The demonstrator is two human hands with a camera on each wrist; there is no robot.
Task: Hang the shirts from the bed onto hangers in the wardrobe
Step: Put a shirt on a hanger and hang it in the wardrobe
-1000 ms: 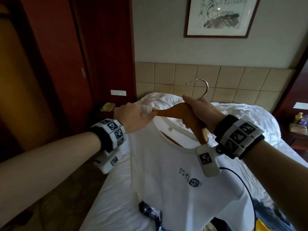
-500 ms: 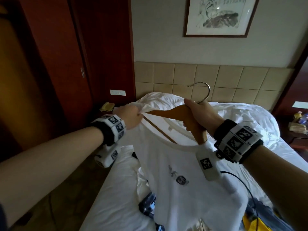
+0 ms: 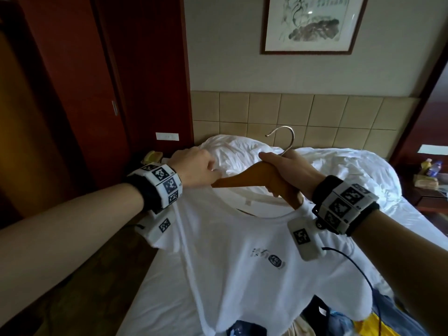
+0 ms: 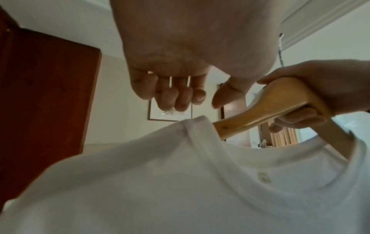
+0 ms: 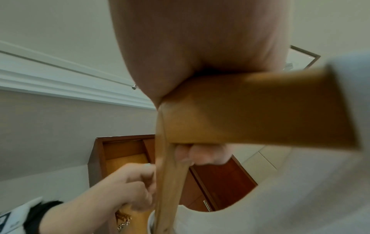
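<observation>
While our right hand (image 3: 288, 170) grips the wooden hanger (image 3: 244, 177) by its neck, holding it up over the bed (image 3: 155, 287), the white shirt (image 3: 242, 263) hangs from it with both shoulders seated. Our left hand (image 3: 196, 168) sits curled just above the left shoulder seam, and the left wrist view shows nothing between its fingers (image 4: 180, 96). We judge the wide collar could slide off one arm if we tilt the hanger while turning toward the wardrobe (image 3: 80, 93).
</observation>
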